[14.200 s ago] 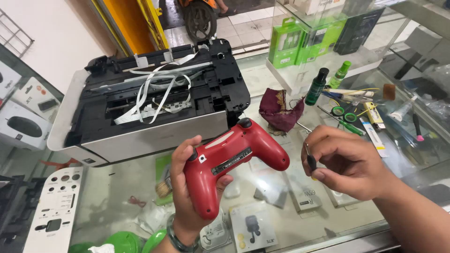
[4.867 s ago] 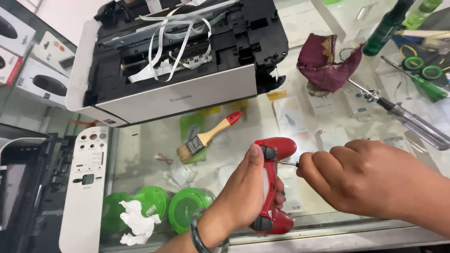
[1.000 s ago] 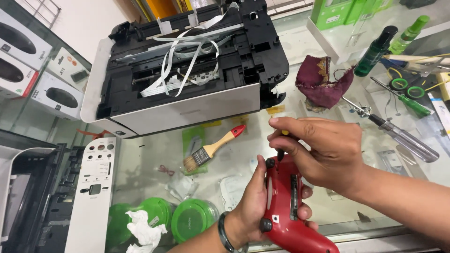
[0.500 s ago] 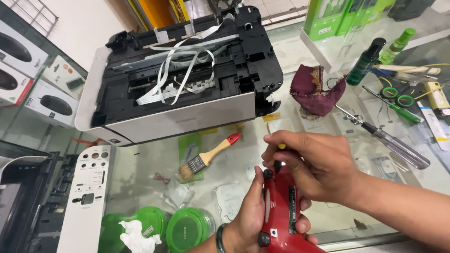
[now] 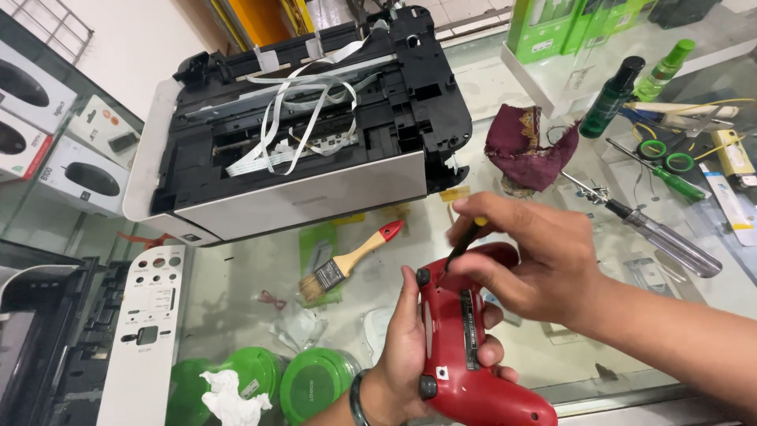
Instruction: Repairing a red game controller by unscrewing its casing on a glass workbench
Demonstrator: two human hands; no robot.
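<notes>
Your left hand (image 5: 406, 359) is wrapped around the red game controller (image 5: 465, 347), held back-up just above the glass tabletop (image 5: 252, 276) — your right hand (image 5: 536, 256) pinches a small screwdriver (image 5: 461, 241) against its shell. Beyond lie a paintbrush (image 5: 351, 260) and an opened printer (image 5: 300, 126).

Opened printer (image 5: 300, 134) at back w/ loose ribbon cables, paintbrush (image 5: 351, 262) just below, maroon cloth (image 5: 527, 147) & screwdriver (image 5: 662, 237) right.

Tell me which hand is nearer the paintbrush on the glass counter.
Left. The left hand, gripping the red game controller, sits just right of the paintbrush; the right hand, holding a small screwdriver, lies farther right.
</notes>
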